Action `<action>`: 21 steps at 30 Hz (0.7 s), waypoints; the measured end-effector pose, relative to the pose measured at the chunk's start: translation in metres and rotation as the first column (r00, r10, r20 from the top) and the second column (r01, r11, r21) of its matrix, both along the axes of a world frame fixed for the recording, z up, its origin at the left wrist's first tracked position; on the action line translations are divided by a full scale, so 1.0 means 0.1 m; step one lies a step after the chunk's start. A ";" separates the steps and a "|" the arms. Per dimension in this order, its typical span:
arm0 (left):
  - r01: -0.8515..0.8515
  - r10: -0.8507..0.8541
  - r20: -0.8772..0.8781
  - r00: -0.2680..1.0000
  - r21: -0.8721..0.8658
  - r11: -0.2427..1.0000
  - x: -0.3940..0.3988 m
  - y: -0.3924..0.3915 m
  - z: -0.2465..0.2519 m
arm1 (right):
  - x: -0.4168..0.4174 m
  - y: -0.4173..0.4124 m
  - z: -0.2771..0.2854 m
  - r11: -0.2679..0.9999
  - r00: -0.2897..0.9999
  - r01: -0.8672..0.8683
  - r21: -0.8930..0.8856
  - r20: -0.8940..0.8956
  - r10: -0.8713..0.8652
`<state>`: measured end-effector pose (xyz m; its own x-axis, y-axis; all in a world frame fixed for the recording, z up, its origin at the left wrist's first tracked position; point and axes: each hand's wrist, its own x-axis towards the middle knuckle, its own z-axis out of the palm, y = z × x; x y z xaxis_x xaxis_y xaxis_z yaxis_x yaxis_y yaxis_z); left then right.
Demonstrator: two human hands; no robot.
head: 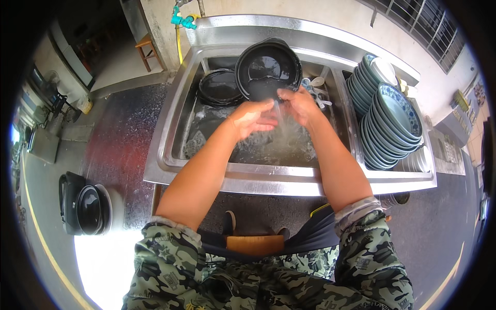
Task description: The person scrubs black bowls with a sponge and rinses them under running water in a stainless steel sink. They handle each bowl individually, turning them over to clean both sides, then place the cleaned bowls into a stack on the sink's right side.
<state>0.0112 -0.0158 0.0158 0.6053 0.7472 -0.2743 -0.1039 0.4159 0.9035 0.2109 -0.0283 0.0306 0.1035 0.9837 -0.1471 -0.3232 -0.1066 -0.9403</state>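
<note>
A round black bowl is tilted over the wet basin of a stainless steel sink. My right hand grips its near rim, thumb at the edge. My left hand is just below and left of the bowl, palm turned inward with fingers apart; it seems to hold nothing. Water runs down between my hands and splashes in the basin. Behind my left hand, black dishes lie stacked in the basin's back left. White spoons lie at its right side, partly hidden by the bowl and my right hand.
Stacks of blue-rimmed bowls stand on the sink's right side, with white cups beside them. A teal tap is at the back left corner. More black bowls stand low at the left. A wooden stool stands by the doorway.
</note>
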 end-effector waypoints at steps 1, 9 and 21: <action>-0.012 0.012 0.027 1.000 -0.021 1.000 -0.01 0.04 -0.03 | 0.02 0.01 0.01 1.000 1.000 -0.006 0.026 0.026 0.006; -0.295 0.420 -0.390 0.819 0.342 0.892 -0.12 0.25 -0.23 | 0.30 0.01 0.06 0.955 0.729 0.032 0.293 0.647 -0.223; 0.358 0.406 -0.819 0.406 0.551 0.753 -0.09 0.05 -0.15 | 0.23 -0.15 -0.03 0.816 0.165 -0.158 -0.556 0.800 0.577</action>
<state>0.0026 -0.0110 0.0010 0.2829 0.9506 -0.1278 0.8664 -0.1962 0.4591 0.2343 -0.0429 0.0275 0.0050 0.8675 -0.4973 0.8790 -0.2410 -0.4115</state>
